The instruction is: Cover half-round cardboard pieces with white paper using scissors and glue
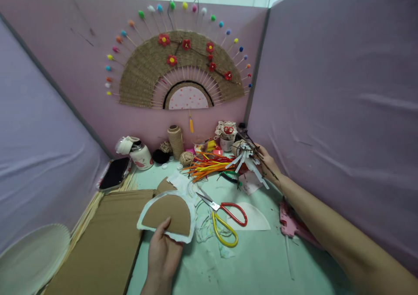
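My left hand (165,251) grips a half-round piece of brown cardboard (170,213) by its lower edge, thumb on top. Pale cloth or paper (192,219) sticks out round the cardboard as a border. At the back right, my right hand (266,161) reaches in behind a bundle of dark twigs (261,155) and white strips (248,155). Its fingers are mostly hidden there, so what they hold does not show. Scissors (215,206) with one red and one yellow handle lie opened to the right of the cardboard, over pale scraps.
A pink glue gun (289,221) lies under my right forearm. Orange and yellow strips (205,168), a twine spool (175,142) and a white jar (141,156) stand along the back. Cardboard sheets (98,238) and a phone (115,173) are left. A decorated fan (140,68) hangs behind.
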`<action>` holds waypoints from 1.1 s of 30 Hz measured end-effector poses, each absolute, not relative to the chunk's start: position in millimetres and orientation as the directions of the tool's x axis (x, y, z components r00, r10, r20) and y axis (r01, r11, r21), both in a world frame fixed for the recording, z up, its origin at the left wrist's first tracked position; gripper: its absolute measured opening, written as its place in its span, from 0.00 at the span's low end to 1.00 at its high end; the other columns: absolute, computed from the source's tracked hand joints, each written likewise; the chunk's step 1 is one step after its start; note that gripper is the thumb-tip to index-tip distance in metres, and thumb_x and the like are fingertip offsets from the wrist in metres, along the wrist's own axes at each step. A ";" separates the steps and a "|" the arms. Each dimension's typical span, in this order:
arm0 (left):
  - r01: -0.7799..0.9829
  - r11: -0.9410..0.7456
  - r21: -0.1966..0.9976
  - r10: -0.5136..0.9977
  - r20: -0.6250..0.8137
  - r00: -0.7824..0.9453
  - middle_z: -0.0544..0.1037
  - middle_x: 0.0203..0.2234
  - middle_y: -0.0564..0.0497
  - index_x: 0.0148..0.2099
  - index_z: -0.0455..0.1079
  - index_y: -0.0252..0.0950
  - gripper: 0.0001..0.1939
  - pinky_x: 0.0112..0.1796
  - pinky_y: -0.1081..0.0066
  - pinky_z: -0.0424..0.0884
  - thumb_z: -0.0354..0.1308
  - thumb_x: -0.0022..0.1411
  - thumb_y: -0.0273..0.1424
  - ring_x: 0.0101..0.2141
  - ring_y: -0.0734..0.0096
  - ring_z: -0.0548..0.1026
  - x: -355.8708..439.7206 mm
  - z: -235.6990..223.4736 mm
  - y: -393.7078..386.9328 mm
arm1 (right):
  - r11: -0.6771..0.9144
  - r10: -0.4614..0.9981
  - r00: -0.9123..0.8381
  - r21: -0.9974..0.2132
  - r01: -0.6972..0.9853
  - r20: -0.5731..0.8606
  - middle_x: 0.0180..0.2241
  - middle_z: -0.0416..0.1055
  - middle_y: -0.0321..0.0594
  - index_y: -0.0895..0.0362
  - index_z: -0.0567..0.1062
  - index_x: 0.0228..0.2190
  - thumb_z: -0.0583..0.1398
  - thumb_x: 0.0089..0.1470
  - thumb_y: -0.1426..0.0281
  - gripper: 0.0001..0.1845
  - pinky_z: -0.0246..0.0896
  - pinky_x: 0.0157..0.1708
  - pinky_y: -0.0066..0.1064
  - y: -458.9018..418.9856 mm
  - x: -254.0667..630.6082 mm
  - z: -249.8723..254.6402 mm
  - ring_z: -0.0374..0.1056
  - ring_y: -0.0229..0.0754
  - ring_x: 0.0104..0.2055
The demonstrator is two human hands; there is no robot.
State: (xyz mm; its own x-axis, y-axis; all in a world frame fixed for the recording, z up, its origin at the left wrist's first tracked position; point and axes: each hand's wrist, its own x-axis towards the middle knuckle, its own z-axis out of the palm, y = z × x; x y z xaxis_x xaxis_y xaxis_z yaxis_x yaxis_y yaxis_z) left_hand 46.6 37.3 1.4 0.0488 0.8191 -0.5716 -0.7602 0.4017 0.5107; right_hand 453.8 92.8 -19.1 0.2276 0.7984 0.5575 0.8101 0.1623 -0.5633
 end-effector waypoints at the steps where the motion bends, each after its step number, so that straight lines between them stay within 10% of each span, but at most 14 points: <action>1: -0.754 0.405 0.517 0.817 -0.574 0.046 0.83 0.32 0.48 0.56 0.71 0.39 0.22 0.33 0.69 0.78 0.50 0.63 0.19 0.31 0.67 0.82 46.8 0.6 37.9 | 0.167 0.801 0.215 -0.554 0.816 0.558 0.60 0.66 0.44 0.50 0.64 0.60 0.52 0.60 0.63 0.27 0.63 0.58 0.45 91.7 452.7 -17.8 0.66 0.50 0.60; 14: -0.340 0.468 0.816 0.843 -0.528 -0.104 0.82 0.40 0.46 0.56 0.69 0.34 0.22 0.43 0.70 0.76 0.56 0.60 0.20 0.36 0.69 0.80 44.6 -25.8 47.7 | 0.114 0.778 0.233 -0.497 0.860 0.583 0.64 0.61 0.46 0.55 0.72 0.54 0.58 0.52 0.69 0.26 0.59 0.60 0.45 100.7 449.0 -23.5 0.64 0.53 0.61; 33: -0.332 0.459 0.824 0.858 -0.508 -0.078 0.81 0.40 0.45 0.56 0.69 0.34 0.21 0.44 0.68 0.75 0.55 0.60 0.20 0.37 0.68 0.80 44.6 -31.8 48.3 | 0.241 0.724 0.205 -0.521 0.819 0.658 0.60 0.65 0.49 0.53 0.65 0.59 0.55 0.57 0.65 0.28 0.63 0.58 0.46 86.2 451.3 -20.9 0.66 0.51 0.59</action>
